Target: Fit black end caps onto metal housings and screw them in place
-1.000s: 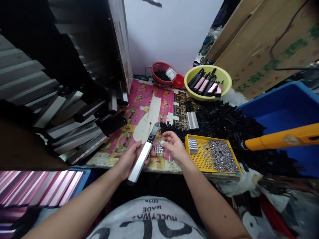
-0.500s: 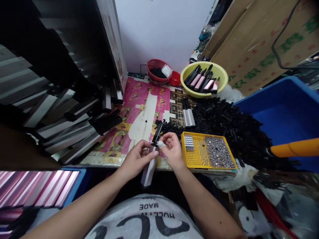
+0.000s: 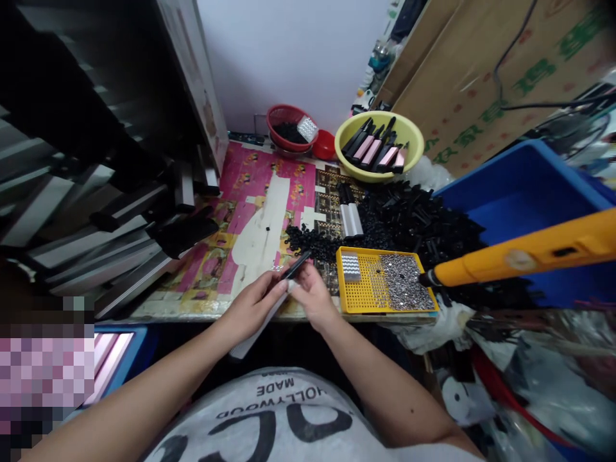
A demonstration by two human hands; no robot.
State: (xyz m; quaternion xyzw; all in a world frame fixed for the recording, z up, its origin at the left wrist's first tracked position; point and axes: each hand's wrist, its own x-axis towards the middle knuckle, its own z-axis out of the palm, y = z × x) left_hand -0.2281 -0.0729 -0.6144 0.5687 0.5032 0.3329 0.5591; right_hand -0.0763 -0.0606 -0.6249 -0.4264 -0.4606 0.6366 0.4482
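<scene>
Slanting over the front edge of the table (image 3: 168,304), the silver-and-black bar (image 3: 251,341) — probably light, stiff, slick — sits gripped in the left hand (image 3: 253,305), right hand (image 3: 315,300) closed around its black end (image 3: 297,264), mid-body judged the surest hold.

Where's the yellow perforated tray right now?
In the head view, the yellow tray sits by the front edge of the table, right of the right hand, with black parts behind it.

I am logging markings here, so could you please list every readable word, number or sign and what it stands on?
"HOLLYWOOD": upside down, on the shirt.
"MADE": upside down, on the shirt.
"家": green, on the cardboard.
Too small or blurred: the line above "MADE".
Too distorted to read: the shirt's largest letters and the other green characters.
</scene>
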